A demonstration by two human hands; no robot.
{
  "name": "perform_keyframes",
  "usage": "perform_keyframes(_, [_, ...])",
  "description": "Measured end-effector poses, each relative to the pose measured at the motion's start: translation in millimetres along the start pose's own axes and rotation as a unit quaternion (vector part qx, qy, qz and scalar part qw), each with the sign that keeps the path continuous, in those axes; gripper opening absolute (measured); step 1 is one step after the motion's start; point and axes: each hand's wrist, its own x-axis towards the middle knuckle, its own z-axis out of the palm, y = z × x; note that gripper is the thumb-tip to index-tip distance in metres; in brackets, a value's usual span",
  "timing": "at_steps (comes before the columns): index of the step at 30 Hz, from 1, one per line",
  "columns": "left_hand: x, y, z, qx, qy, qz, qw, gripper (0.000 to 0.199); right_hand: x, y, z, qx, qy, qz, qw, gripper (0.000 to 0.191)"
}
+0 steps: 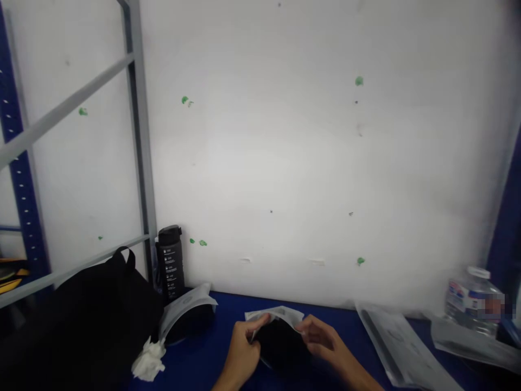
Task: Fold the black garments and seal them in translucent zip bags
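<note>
I am viewing a soft, black packet with a whitish, translucent upper band [280, 343], which is resting low at the near middle, over the dark blue tabletop [230, 310]. Its pale band is facing the far white wall [260, 163] and arching from left to right, while its black part is extending toward the near side; I am losing the near end in shadow, so I cannot tell its full long axis. The bare left hand [243, 348] is gripping the left edge, its thumb lying along the pale rim, and the bare right hand [328, 343] is pinching the right edge with bent fingers. The black part is looking matte and rounded, and the band thin, filmy and slightly creased. To the left, a similar black packet with a bowed pale band [187, 305] is lying near a crumpled white tissue [148, 360]. To the right, a long, flat, greyish translucent packet [407, 347] is slanting from far left to near right.
</note>
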Motion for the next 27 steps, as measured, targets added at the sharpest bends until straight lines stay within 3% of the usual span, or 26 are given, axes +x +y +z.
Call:
perform_keyframes(5, [2.2, 0.7, -1.3, -0.033, 0.013, -0.004, 0.999, 0.048, -7.3, 0.1, 4.4, 0.037, -0.058, 0.032, 0.997, 0.067])
perform_keyframes(7, [2.9, 0.9, -1.8, -0.039, 0.0, -0.004, 0.999, 0.049, -6.6, 2.2, 6.3, 0.008, -0.056, 0.03, 0.998, 0.063])
perform_keyframes(10, [2.9, 0.5, -3.5, -0.033, -0.033, 0.001, 0.999, 0.053, -1.9, 5.4, 10.5, -0.043, 0.014, 0.015, 0.999, 0.046])
perform_keyframes(14, [-1.6, -4.6, -5.2, 0.016, -0.044, 0.032, 0.998, 0.055, 3.3, 6.1, 19.7, -0.106, 0.119, -0.025, 0.987, 0.051])
perform_keyframes(19, [-8.7, -14.7, -5.2, 0.077, -0.017, 0.081, 0.994, 0.05, 3.4, 11.9, 23.7, -0.221, 0.175, -0.05, 0.958, 0.058])
perform_keyframes(24, [-16.2, -18.6, -2.2, 0.103, -0.079, 0.129, 0.983, 0.052, 3.1, 26.6, 22.2, -0.281, 0.221, -0.064, 0.932, 0.056])
perform_keyframes(27, [-20.8, -7.8, 3.0, 0.17, -0.097, 0.177, 0.964, 0.057, 3.0, 24.7, 21.4, -0.302, 0.248, -0.071, 0.918, 0.053])
